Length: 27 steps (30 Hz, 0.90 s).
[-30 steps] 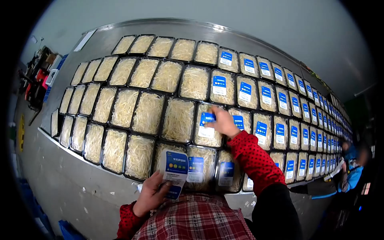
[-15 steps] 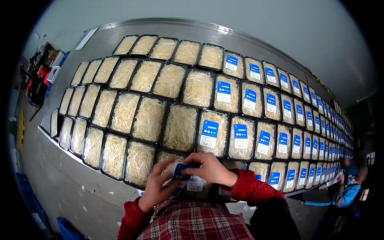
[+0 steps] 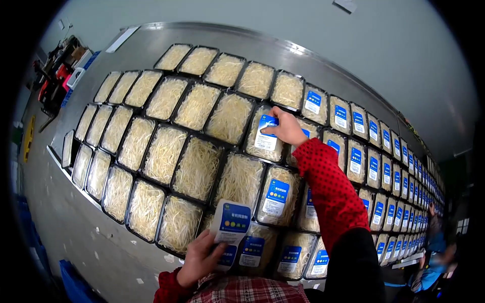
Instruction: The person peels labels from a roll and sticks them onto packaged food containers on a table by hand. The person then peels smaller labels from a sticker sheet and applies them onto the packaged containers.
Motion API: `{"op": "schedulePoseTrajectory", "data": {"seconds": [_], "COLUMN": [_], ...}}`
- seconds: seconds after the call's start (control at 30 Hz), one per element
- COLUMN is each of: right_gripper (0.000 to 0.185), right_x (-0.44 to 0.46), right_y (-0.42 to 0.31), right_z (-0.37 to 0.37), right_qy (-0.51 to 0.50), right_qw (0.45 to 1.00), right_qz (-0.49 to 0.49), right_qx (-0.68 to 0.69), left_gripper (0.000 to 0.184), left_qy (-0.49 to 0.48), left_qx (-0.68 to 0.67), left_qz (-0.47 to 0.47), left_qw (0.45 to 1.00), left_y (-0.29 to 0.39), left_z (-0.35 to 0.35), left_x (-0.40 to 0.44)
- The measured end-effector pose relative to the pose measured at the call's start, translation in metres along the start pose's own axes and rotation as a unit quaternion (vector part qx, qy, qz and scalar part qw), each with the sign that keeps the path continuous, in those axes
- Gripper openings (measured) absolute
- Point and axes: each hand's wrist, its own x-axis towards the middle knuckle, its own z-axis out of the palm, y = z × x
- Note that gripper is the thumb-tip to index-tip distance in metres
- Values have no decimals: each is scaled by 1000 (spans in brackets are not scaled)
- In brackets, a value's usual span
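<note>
While One Label Is under the Right Hand, the Left Hand Holds More

Behind the far table edge stands a plain grey wall; on the near-left floor lie pale scraps, and another person is at the right. The metal table looks smooth, so trays probably slide easily. Rows of black trays hold pale sprouts under clear film; the left ones show no labels, many right ones do. The film seems soft, the sprouts easily bruised; rims look the better hold. The label bunch, above the near row, appears thin, light and flexible; left thumb and fingers pinch its lower-left edge. The single label, at a tray in the second row from far, may crease or stick, so its edge seems the safest hold. Right thumb and forefinger are close together there; whether they pinch or press, I cannot tell.
</note>
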Motion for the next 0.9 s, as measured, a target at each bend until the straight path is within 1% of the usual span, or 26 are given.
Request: {"op": "schedulePoseTrajectory", "data": {"seconds": [0.07, 0.1, 0.13, 0.2, 0.23, 0.27, 0.33, 0.37, 0.4, 0.43, 0.47, 0.53, 0.57, 0.6, 0.63, 0.67, 0.7, 0.73, 0.77, 0.8, 0.83, 0.87, 0.9], "right_gripper": [53, 62, 66, 66, 61, 57, 42, 36, 31, 29, 27, 22, 21, 20, 20, 18, 16, 11, 11, 14, 19, 24, 34], "right_x": [-1, -6, -15, -36, -57, -85, -137, -158, -176, -189, -199, -219, -227, -230, -228, -227, -224, -205, -182, -155, -133, -117, -110], "right_y": [18, 4, -7, -25, -51, -81, -122, -129, -136, -142, -148, -163, -168, -172, -172, -170, -168, -165, -161, -151, -139, -129, -102], "right_z": [24, 20, 23, 19, 16, 14, 24, 34, 42, 45, 48, 56, 59, 59, 60, 61, 61, 52, 40, 30, 32, 40, 62], "right_qy": [16, 20, 99, 113, -13, -139, -279, -253, -228, -213, -198, -148, -117, -87, -91, -129, -165, -126, -78, -36, -24, -32, -44], "right_qw": [995, 992, 974, 971, 998, 986, 937, 935, 931, 938, 944, 962, 971, 977, 977, 975, 972, 977, 978, 990, 993, 996, 997], "right_qz": [5, 19, -15, -49, -12, 24, 11, 36, 62, 45, 26, -42, -66, -90, -92, -71, -49, -44, 4, -27, -13, -19, -31], "right_qx": [-94, -126, -205, -206, -58, 90, 211, 246, 280, 271, 261, 225, 200, 173, 170, 165, 162, 165, 191, 136, 118, 85, 56], "left_gripper": [24, 26, 26, 26, 26, 26, 25, 19, 19, 16, 13, 13, 14, 17, 25, 25, 27, 30, 29, 29, 28, 28, 26], "left_qy": [-3, -17, -14, -13, -17, -12, -43, -29, -32, 3, 39, 54, 10, -33, 24, 25, 26, 27, 21, 19, 31, 45, 33], "left_qx": [-1, 11, 8, -2, 2, 0, -6, 12, 10, 101, 190, 187, 115, 38, -17, -21, -7, 9, 16, 18, -36, -90, -100], "left_qz": [9, 2, -3, 15, 15, 10, 15, 32, 34, 118, 201, 249, 125, -1, -36, -36, -67, -97, -154, -158, -171, -180, -173], "left_qw": [1000, 1000, 1000, 1000, 1000, 1000, 999, 999, 999, 988, 960, 949, 985, 999, 999, 999, 997, 995, 988, 987, 984, 979, 979], "left_y": [2, 3, 2, -4, -5, -7, -13, -19, -17, -14, -11, -7, -17, -27, -35, -44, -55, -62, -52, -45, -39, -37, -60], "left_z": [-6, -10, -11, -15, -16, -15, -15, -13, -12, -13, -13, -16, -15, -11, -3, 0, -3, -7, -15, -17, -16, -16, -11], "left_x": [3, 5, 9, 11, 11, 10, 9, 7, 5, 7, 10, 10, 0, -9, -18, -33, -47, -54, -60, -66, -69, -69, -78]}}
